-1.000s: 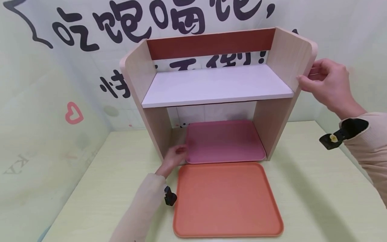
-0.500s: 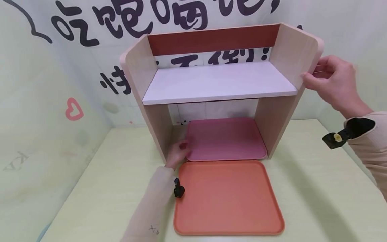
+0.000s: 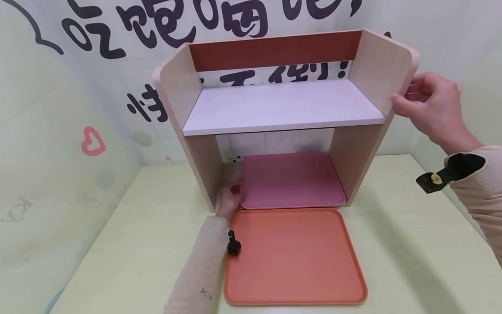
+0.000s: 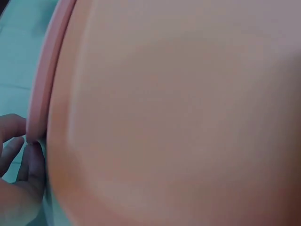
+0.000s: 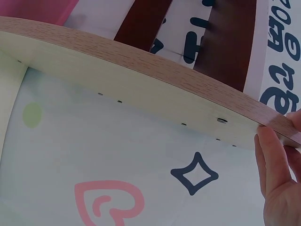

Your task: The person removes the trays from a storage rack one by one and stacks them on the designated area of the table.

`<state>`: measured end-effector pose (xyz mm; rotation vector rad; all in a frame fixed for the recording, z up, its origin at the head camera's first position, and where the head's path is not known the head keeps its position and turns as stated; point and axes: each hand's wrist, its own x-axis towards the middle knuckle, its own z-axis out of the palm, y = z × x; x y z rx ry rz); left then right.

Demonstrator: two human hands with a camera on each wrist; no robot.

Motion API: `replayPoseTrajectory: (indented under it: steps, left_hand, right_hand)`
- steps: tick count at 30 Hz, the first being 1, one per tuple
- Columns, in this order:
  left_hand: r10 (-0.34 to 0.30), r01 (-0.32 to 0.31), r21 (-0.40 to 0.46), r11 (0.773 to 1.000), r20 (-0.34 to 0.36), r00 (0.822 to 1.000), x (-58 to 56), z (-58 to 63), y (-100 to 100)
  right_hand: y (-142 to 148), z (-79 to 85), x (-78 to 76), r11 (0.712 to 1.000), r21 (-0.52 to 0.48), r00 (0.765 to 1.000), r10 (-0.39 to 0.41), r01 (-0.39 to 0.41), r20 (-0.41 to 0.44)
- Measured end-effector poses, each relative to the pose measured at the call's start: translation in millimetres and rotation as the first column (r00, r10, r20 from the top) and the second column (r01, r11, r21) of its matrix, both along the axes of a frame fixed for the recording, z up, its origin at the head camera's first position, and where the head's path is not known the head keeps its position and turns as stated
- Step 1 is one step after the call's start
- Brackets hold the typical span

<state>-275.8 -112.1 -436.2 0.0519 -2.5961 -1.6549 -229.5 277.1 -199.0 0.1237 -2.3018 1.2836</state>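
Observation:
A pink tray (image 3: 292, 181) lies inside the lower bay of a small wooden desktop shelf (image 3: 282, 107). At its front left corner is my left hand (image 3: 228, 198), inside the shelf's left side panel. In the left wrist view, thumb and fingers (image 4: 34, 162) meet around that corner of the pink tray. My right hand (image 3: 435, 107) grips the front edge of the right side panel, thumb on one face and fingers on the other, as the right wrist view also shows. An orange tray (image 3: 294, 257) lies flat directly in front of the pink one.
The shelf stands on a pale wooden table (image 3: 149, 244) against a printed wall covering (image 3: 145, 144). Its white upper board (image 3: 282, 107) spans both side panels, with a red-brown back strip (image 3: 274, 51) above. The side panels stand close to the pink tray.
My left hand has shifted slightly right and inward along the pink tray's corner. My right hand keeps its grip on the shelf panel. The view has shifted slightly.

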Motion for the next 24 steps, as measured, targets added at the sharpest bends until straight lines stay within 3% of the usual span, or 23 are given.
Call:
replayPoseTrajectory:
  steps: [5,9,24]
  left_hand:
    - [-0.011,0.007,0.092,0.996,0.04,0.999,-4.2,-4.6,-3.0]
    - [-0.021,0.017,0.095,0.995,0.037,0.999,-4.9,-5.8,-3.5]
    - [-0.049,0.049,0.007,0.999,0.002,0.999,2.1,0.4,-5.0]
  right_hand:
    - [1.3,-0.1,0.7,1.0,0.005,1.0,-0.01,0.01,-0.004]
    - [1.7,0.4,0.9,1.0,0.002,1.0,-0.009,0.009,-0.004]
    - [-0.4,1.8,0.0,1.0,-0.02,0.999,0.007,-0.008,-0.031]
